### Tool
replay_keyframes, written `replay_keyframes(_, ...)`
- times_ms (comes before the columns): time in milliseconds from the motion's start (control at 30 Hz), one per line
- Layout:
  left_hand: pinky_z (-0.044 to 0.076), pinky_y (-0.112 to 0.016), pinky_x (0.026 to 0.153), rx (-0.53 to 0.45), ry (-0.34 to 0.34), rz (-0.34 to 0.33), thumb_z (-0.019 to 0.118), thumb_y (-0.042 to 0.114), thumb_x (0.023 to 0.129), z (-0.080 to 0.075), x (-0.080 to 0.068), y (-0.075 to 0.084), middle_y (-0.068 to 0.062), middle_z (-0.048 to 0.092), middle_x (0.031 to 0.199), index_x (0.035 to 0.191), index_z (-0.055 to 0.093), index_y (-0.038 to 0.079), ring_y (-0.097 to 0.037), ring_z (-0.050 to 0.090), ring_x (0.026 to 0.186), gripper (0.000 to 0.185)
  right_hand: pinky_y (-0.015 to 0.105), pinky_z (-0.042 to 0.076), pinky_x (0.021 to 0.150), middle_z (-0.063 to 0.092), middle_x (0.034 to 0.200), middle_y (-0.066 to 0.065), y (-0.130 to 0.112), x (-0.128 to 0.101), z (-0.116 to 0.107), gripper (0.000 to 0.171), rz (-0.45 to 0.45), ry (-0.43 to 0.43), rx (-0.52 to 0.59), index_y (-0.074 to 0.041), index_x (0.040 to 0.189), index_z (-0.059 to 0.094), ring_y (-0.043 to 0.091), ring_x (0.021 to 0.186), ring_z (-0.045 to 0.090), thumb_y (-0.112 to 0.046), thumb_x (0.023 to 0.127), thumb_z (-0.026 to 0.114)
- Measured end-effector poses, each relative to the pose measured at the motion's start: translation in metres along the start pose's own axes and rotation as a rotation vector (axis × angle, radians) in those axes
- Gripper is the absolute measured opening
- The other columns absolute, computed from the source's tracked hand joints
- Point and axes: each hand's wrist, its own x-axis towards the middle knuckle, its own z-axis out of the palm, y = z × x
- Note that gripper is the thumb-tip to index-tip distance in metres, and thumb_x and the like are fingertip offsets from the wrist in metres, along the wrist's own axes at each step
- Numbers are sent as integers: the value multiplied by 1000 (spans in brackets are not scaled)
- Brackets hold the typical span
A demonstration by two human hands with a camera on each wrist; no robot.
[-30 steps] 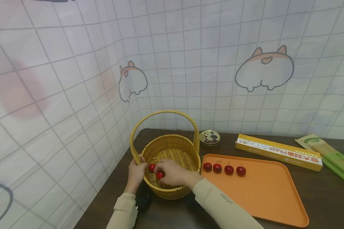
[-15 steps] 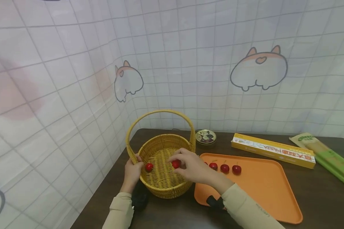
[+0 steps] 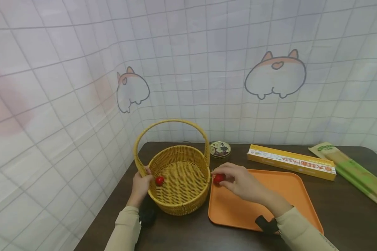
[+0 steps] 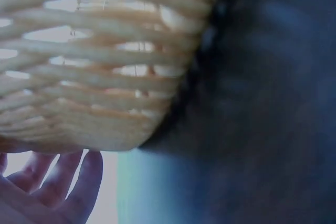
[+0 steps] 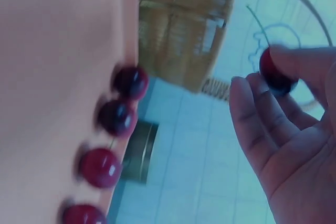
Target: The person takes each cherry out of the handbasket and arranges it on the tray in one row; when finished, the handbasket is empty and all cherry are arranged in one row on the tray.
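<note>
My left hand (image 3: 141, 186) grips the yellow wicker basket (image 3: 179, 209) at its left rim, where the arched handle meets it. In the left wrist view its fingers (image 4: 79, 187) lie against the outside of the basket wall (image 4: 89, 82). One red cherry (image 3: 159, 181) lies inside the basket, by that hand. My right hand (image 3: 243, 183) is above the left part of the orange tray (image 3: 238, 218). Between thumb and fingers it pinches a stemmed cherry (image 5: 273, 72). Several cherries (image 5: 101, 167) stand in a row on the tray; my hand mostly hides them in the head view.
Behind the tray lie a round tin (image 3: 220, 149), a yellow pasta box (image 3: 290, 162) and a green-and-beige packet (image 3: 352, 169). A sheet with a grid pattern (image 3: 188, 69) hangs behind and to the left of the dark table (image 3: 182, 233).
My right hand has lifted one cherry out of the basket and carried it right, over the tray. The left hand keeps its grip on the basket. The head view has turned slightly right.
</note>
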Motion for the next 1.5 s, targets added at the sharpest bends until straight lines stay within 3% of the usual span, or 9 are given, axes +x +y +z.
replay_keyframes(167,38,-32,69,3,-23,4,51,-3,77,-2,8,-4,-6,48,82,91,52,0,-20,46,76,15,27,50,66,63,105,-5,19,-13,-9,35,3,73,-45,-18,112,68,9,75,55,-4,80,77)
replay_keyframes(333,37,-32,67,-29,-54,3,51,-5,79,-1,11,-4,-4,45,79,92,51,0,-19,44,73,14,29,52,70,64,108,-2,32,-20,-27,38,60,132,-106,-19,109,67,10,80,62,-1,77,78)
replay_keyframes(567,36,-31,67,-84,-59,-59,49,-7,80,-1,14,-5,-2,44,78,93,51,-1,-17,43,72,15,33,54,75,66,110,7,46,-32,-56,40,179,91,-141,-5,120,63,19,89,69,3,82,71)
replay_keyframes(733,36,-30,66,-70,-29,-30,49,-6,80,-2,9,-7,-2,44,78,93,50,0,-17,42,71,15,30,51,70,66,102,2,63,-40,-67,35,292,85,-170,-7,116,63,15,85,64,-7,83,75)
replay_keyframes(900,36,-33,68,-58,-22,-18,49,-5,79,-1,8,-10,-3,44,80,94,50,1,-20,43,73,16,31,50,69,65,99,3,80,-50,-73,32,360,60,-171,-7,110,62,16,83,61,-7,81,75)
replay_keyframes(1033,36,-32,66,-70,-45,-33,50,-6,80,0,8,-4,-3,44,78,95,50,0,-19,42,71,16,34,49,71,65,100,4,91,-59,-76,32,418,26,-196,-8,109,61,20,86,60,-9,81,76)
replay_keyframes(1200,36,-32,65,-77,-70,-50,49,-8,80,-4,0,17,-5,43,77,94,50,-3,-20,42,70,15,35,46,68,64,97,3,98,-64,-75,36,507,-28,-165,-10,109,61,19,85,59,-20,80,79)
replay_keyframes(1333,36,-33,66,-68,-73,-46,49,-8,79,-5,-10,30,-4,43,77,94,49,-4,-20,42,71,15,33,46,66,64,96,4,102,-67,-72,36,518,-40,-144,-10,107,61,18,84,59,-20,78,80)
replay_keyframes(1500,35,-32,65,-68,-71,-35,48,-8,79,-5,-12,33,-4,41,76,94,48,-5,-19,41,69,15,32,46,65,64,94,4,107,-70,-68,36,506,-29,-144,-9,104,62,19,83,59,-18,76,81)
